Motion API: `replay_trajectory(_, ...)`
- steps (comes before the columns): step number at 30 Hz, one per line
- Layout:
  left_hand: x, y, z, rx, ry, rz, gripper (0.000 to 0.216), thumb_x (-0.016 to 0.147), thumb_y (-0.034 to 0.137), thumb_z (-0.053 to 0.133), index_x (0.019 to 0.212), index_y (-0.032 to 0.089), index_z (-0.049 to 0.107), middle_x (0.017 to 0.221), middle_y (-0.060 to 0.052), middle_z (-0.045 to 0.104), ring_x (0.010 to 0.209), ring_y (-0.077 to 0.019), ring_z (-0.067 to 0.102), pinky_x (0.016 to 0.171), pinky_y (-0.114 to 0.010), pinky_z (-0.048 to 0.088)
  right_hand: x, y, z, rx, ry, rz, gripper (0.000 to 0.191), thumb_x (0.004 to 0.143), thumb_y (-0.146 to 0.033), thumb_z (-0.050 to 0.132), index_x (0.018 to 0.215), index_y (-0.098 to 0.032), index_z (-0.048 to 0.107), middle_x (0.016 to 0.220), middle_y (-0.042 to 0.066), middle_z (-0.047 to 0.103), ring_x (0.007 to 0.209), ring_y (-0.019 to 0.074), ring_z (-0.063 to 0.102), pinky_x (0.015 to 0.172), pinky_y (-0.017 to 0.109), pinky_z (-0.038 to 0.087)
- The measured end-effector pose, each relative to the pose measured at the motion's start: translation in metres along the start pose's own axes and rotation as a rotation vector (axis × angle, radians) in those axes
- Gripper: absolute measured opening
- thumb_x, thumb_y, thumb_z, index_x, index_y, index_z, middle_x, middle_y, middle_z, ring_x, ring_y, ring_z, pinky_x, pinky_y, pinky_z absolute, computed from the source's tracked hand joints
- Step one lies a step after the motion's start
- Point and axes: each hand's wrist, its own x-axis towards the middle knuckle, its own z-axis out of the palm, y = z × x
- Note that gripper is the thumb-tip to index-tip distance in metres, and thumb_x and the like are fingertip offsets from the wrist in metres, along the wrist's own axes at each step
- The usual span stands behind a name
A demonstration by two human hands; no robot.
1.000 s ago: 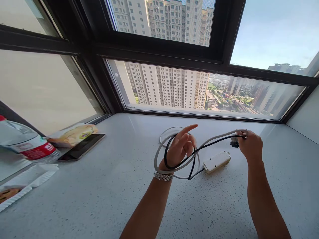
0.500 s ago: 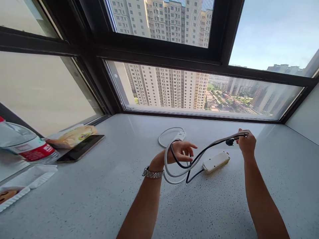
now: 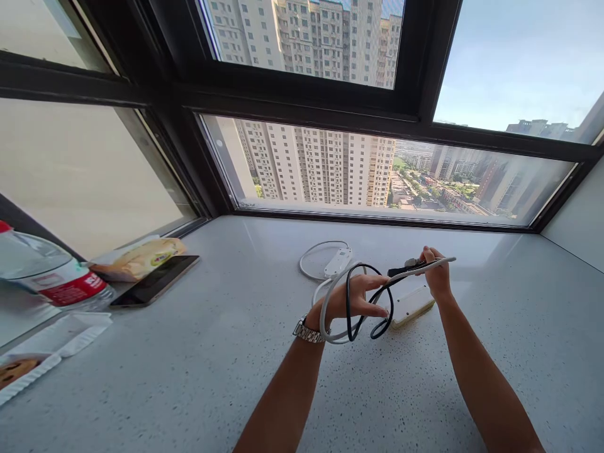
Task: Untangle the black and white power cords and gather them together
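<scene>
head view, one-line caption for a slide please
Left hand inside loops of black cable and pale cable, right hand gripping both, over a speckled counter.

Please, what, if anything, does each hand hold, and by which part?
The right hand holds the white cord and the black cord near the plugs; the left hand is open inside the loops, apparently gripping nothing.

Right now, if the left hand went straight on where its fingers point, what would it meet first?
Probably the black cable, curving just ahead of the left hand; then perhaps the white block, though depth is unclear.
</scene>
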Motion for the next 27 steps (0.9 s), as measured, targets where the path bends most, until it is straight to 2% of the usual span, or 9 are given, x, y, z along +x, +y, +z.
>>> replay_trajectory(3, 0.004, 0.003, 0.006, 0.022, 0.04, 0.023, 0.055, 0.071, 0.027, 0.072, 0.125, 0.026, 0.06, 0.123, -0.01, 0.063, 0.115, -0.0273, 0.057, 0.1, -0.036, 0.042, -0.001, -0.002, -0.002, -0.004, -0.098, 0.06, 0.046, 0.079, -0.06, 0.053, 0.061, -0.018, 0.052, 0.045, -0.003, 0.051, 0.039, 0.0111, 0.052, 0.042, 0.022, 0.045)
replay_trajectory(7, 0.004, 0.0, 0.008, 0.04, 0.079, -0.015, 0.058, 0.076, 0.028, 0.068, 0.132, 0.024, 0.053, 0.132, -0.012, 0.055, 0.12, -0.0303, 0.053, 0.1, -0.04, 0.043, -0.002, -0.011, -0.006, 0.02, -0.15, 0.169, 0.049, 0.073, -0.064, 0.058, 0.063, -0.016, 0.057, 0.047, 0.0, 0.057, 0.041, 0.0125, 0.056, 0.044, 0.024, 0.05)
replay_trajectory(10, 0.005, 0.002, 0.011, 0.013, 0.086, 0.021, 0.06, 0.078, 0.028, 0.066, 0.135, 0.025, 0.048, 0.138, -0.01, 0.049, 0.129, -0.0304, 0.043, 0.107, -0.045, 0.034, -0.005, -0.021, -0.004, 0.09, -0.22, 0.255, 0.049, 0.069, -0.064, 0.064, 0.062, -0.016, 0.058, 0.051, 0.002, 0.06, 0.046, 0.0139, 0.059, 0.05, 0.027, 0.054)
replay_trajectory(13, 0.009, 0.006, 0.017, -0.029, 0.114, 0.121, 0.056, 0.084, 0.025, 0.059, 0.137, 0.029, 0.045, 0.138, -0.006, 0.05, 0.135, -0.0275, 0.035, 0.112, -0.048, 0.024, -0.009, -0.03, -0.003, 0.178, -0.366, 0.286, 0.046, 0.067, -0.061, 0.067, 0.065, -0.016, 0.06, 0.062, 0.003, 0.065, 0.058, 0.0154, 0.063, 0.06, 0.03, 0.057)
replay_trajectory(16, 0.013, 0.009, 0.023, -0.008, 0.141, 0.164, 0.058, 0.085, 0.024, 0.058, 0.14, 0.029, 0.041, 0.14, -0.006, 0.047, 0.137, -0.0274, 0.031, 0.114, -0.049, 0.015, -0.013, -0.036, -0.004, 0.247, -0.502, 0.303, 0.038, 0.067, -0.053, 0.071, 0.066, -0.017, 0.059, 0.072, 0.003, 0.067, 0.066, 0.0145, 0.063, 0.066, 0.029, 0.055)
replay_trajectory(21, 0.016, 0.006, 0.029, 0.001, 0.169, 0.149, 0.074, 0.077, 0.029, 0.068, 0.143, 0.026, 0.035, 0.147, -0.01, 0.035, 0.139, -0.0306, 0.024, 0.115, -0.051, 0.006, -0.019, -0.041, -0.004, 0.314, -0.633, 0.283, 0.026, 0.058, -0.03, 0.079, 0.067, -0.018, 0.057, 0.078, -0.001, 0.064, 0.072, 0.0134, 0.061, 0.068, 0.026, 0.051)
replay_trajectory(23, 0.016, 0.005, 0.032, 0.008, 0.194, 0.167, 0.079, 0.075, 0.031, 0.071, 0.144, 0.026, 0.033, 0.147, -0.01, 0.037, 0.139, -0.032, 0.025, 0.115, -0.051, 0.006, -0.021, -0.04, 0.0, 0.307, -0.654, 0.267, 0.026, 0.056, -0.026, 0.08, 0.069, -0.018, 0.059, 0.075, -0.002, 0.061, 0.072, 0.0137, 0.06, 0.067, 0.025, 0.05)
replay_trajectory(25, 0.017, 0.006, 0.034, 0.026, 0.228, 0.194, 0.079, 0.074, 0.032, 0.072, 0.144, 0.026, 0.034, 0.144, -0.01, 0.043, 0.135, -0.0328, 0.033, 0.115, -0.051, 0.007, -0.024, -0.037, 0.005, 0.287, -0.644, 0.263, 0.028, 0.054, -0.023, 0.081, 0.074, -0.018, 0.062, 0.072, -0.003, 0.06, 0.071, 0.0141, 0.06, 0.066, 0.025, 0.05)
replay_trajectory(27, 0.017, 0.007, 0.035, 0.025, 0.257, 0.217, 0.077, 0.074, 0.031, 0.072, 0.142, 0.025, 0.037, 0.139, -0.011, 0.049, 0.128, -0.0315, 0.043, 0.113, -0.049, 0.018, -0.027, -0.033, 0.011, 0.267, -0.638, 0.276, 0.031, 0.053, -0.021, 0.081, 0.078, -0.018, 0.064, 0.072, -0.002, 0.062, 0.071, 0.0149, 0.061, 0.066, 0.026, 0.05)
